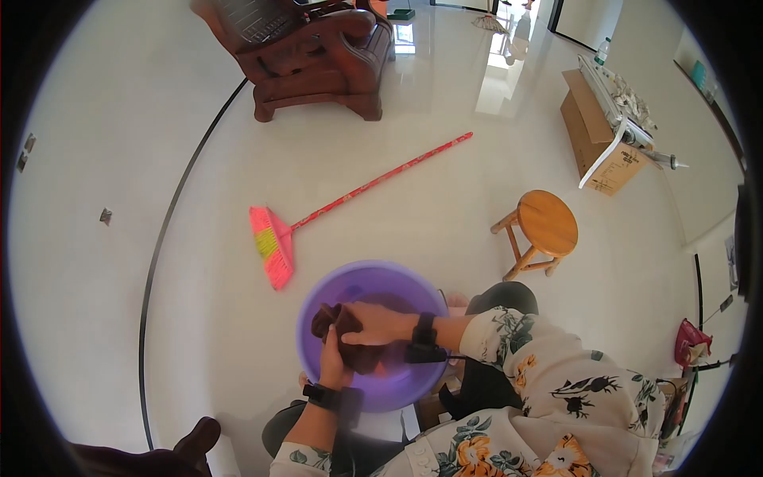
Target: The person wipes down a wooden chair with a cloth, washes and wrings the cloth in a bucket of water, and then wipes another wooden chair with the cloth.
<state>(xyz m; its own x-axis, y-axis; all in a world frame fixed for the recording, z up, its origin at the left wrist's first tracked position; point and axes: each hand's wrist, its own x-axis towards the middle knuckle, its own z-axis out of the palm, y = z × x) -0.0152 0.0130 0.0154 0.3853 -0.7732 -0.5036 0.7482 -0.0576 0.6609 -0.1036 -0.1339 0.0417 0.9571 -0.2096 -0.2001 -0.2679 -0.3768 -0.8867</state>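
A dark brown cloth (362, 357) is bunched between my hands, over a purple basin (312, 288) on the floor. My left hand (333, 359) grips the cloth from the near left side. From the right, my right hand (378, 323) has its fingers wrapped round the cloth's upper part. The cloth's lower end hangs down inside the basin. Something pinkish shows in the basin below the cloth, too unclear to name. Both wrists wear black bands.
A pink and yellow broom (381, 180) lies beyond the basin. To the right stand a round wooden stool (547, 223) and a cardboard box (586, 131) with things on top. A carved wooden chair (318, 71) is at the upper left.
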